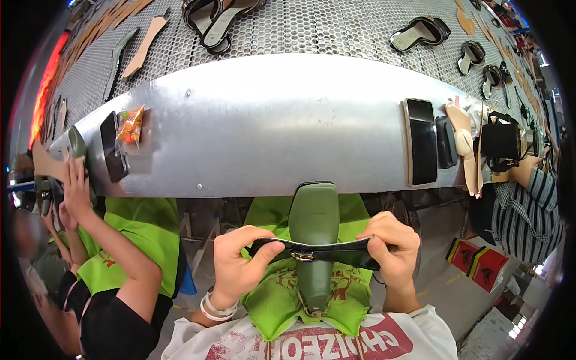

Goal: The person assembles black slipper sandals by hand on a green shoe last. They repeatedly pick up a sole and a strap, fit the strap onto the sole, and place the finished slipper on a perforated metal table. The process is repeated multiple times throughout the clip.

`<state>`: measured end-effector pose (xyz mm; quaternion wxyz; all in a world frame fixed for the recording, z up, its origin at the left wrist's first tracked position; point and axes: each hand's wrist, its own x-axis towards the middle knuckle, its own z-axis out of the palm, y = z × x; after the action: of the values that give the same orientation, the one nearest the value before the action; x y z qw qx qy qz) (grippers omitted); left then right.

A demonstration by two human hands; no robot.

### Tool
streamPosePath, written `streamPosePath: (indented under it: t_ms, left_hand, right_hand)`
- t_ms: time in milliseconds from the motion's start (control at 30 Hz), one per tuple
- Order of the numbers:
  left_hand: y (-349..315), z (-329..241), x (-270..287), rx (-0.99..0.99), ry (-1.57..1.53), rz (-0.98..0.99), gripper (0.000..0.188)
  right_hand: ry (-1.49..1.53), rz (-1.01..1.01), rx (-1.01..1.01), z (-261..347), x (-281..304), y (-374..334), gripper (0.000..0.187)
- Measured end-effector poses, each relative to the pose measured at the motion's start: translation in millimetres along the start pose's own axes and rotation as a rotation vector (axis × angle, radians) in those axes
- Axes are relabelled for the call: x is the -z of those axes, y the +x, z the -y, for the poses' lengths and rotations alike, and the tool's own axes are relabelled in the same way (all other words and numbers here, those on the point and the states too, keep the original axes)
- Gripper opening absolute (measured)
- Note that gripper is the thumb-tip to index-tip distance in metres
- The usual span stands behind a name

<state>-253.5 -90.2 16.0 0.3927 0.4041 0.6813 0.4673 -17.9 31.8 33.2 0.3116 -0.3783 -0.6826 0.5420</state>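
Between my hands stretches a black shoe strap [342,254] with a gold-coloured metal buckle [302,256] near its left part. My left hand [243,261] pinches one end between thumb and fingers; my right hand [391,249] grips the other end the same way. Behind and below the strap is a green shoe last [314,216], its upper end at the table's near edge and its lower end over my green apron [276,306]. The strap crosses in front of the last; whether they touch I cannot tell.
A metal table [276,132] bears a phone [422,142], a dark phone-like slab [114,147] and an orange packet [130,129]. Beyond it, a perforated conveyor [312,36] carries sandals [420,33]. Co-workers' hands are at left [76,189] and right. A red box [477,264] lies at right.
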Motion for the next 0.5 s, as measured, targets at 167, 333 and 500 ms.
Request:
streamPosePath:
  t_ms: [167, 333, 500]
  left_hand:
    - [-14.7, 4.5, -5.5, 0.067, -0.013, -0.141, 0.021]
    - [-0.5, 46.8, -29.5, 0.172, -0.097, -0.231, 0.021]
    - [1.7, 46.5, -32.3, 0.308, -0.299, -0.222, 0.025]
  right_hand:
    - [-0.281, -0.045, 0.054, -4.0, -7.5, 5.6, 0.009]
    - [-0.154, -0.138, -0.152, -45.6, -27.8, 3.3, 0.013]
    - [0.113, -0.049, -0.410, -57.8, -34.2, 7.9, 0.018]
